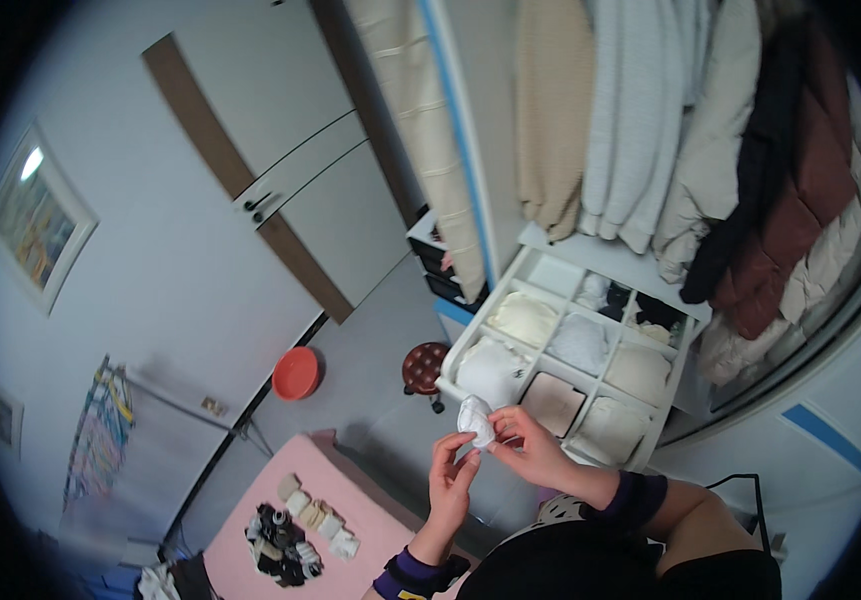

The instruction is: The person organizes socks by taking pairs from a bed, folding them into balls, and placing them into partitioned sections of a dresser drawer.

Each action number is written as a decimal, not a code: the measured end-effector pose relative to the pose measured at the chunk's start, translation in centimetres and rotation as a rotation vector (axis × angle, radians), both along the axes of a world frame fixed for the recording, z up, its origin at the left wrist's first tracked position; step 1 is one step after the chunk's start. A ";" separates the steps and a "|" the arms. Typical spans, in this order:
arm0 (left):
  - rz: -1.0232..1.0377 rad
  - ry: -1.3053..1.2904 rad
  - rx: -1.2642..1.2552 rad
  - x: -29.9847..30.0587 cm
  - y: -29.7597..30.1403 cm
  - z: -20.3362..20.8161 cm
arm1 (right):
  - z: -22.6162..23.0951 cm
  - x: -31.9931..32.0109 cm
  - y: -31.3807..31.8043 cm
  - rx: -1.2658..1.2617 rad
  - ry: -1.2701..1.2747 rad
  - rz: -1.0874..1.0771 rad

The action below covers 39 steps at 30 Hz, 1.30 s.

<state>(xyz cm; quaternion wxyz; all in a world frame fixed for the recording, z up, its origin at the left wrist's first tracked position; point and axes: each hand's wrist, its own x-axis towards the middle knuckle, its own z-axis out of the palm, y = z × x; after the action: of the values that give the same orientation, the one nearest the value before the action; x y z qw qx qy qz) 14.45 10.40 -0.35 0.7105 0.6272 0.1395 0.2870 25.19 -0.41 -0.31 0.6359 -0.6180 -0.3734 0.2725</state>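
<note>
Between my two hands is a small folded white cloth bundle (474, 418), which looks like a rolled pair of socks. My left hand (454, 470) pinches its lower edge with closed fingers. From the other side, my right hand (527, 446) grips its right edge between thumb and fingers. Just beyond my hands stands an open white drawer (450, 375) split into compartments. In it lie folded bras, among them a cream one (522, 318), a white one (490, 370) and a beige one (638, 372). Dark and white small items fill the far right compartments.
Clothes (640, 120) hang above the drawer. On the pink bed (350, 500) at lower left lie a dark pile of socks (282, 545) and a row of pale rolled ones (315, 515). A brown stool (425, 368) and red basin (296, 374) stand on the floor.
</note>
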 end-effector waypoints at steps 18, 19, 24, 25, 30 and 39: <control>-0.424 0.184 0.127 24.7 -4.4 -1.5 | -2.3 19.1 -8.2 -0.046 0.069 -0.364; -0.421 0.166 0.134 25.6 -4.5 -1.7 | -2.4 19.7 -8.2 -0.044 0.061 -0.384; -0.404 0.219 0.175 29.2 -4.5 -3.0 | -4.5 22.3 -7.8 -0.025 0.034 -0.445; -0.426 0.274 0.121 29.9 -4.5 -3.1 | -4.7 22.8 -7.8 -0.045 0.038 -0.456; -0.441 0.359 -0.078 31.7 -5.4 -3.3 | -6.6 25.1 -7.9 -0.059 0.007 -0.479; -0.394 0.387 -0.516 34.2 -4.8 -5.7 | -5.1 25.1 -7.9 -0.266 -0.298 -0.356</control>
<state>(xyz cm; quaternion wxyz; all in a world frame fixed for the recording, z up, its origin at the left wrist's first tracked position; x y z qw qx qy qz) 48.65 5.65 -6.08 0.8471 0.4852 0.2155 -0.0238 50.30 -8.29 -5.46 0.5250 -0.7853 -0.3094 0.1089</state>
